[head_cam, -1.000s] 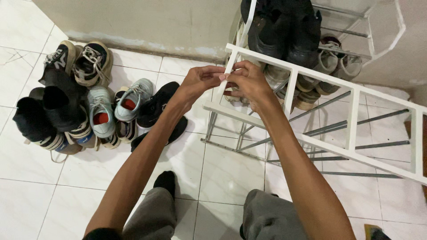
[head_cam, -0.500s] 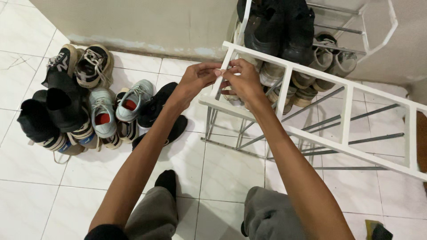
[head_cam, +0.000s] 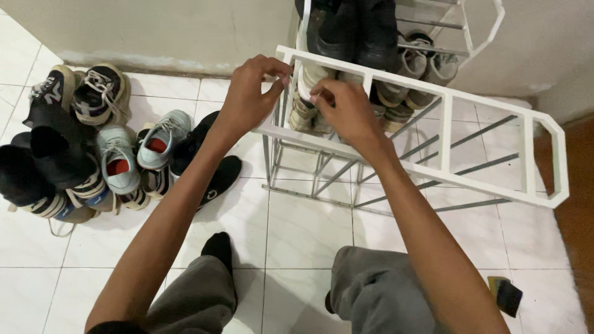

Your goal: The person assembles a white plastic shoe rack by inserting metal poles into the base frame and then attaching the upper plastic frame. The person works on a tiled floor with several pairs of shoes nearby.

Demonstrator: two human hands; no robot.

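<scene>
A white ladder-shaped side frame (head_cam: 445, 133) of a shoe rack leans tilted in front of me, with grey metal rods (head_cam: 476, 167) running under it. My left hand (head_cam: 247, 99) grips the frame's left end post near the top corner. My right hand (head_cam: 346, 111) rests on the same end just to the right, fingers curled against the frame. Behind the frame, several shoes (head_cam: 408, 68) stand on the rack's shelves.
A pile of sneakers and black shoes (head_cam: 93, 148) lies on the white tiled floor at left. My knees in grey trousers (head_cam: 371, 291) and a black sock (head_cam: 218, 247) are below. A small dark and yellow object (head_cam: 506, 294) lies at lower right. Wall behind.
The view has shifted, so the rack appears further left and up. My hands have moved apart a little on the frame's end; the left hand now wraps the corner post.
</scene>
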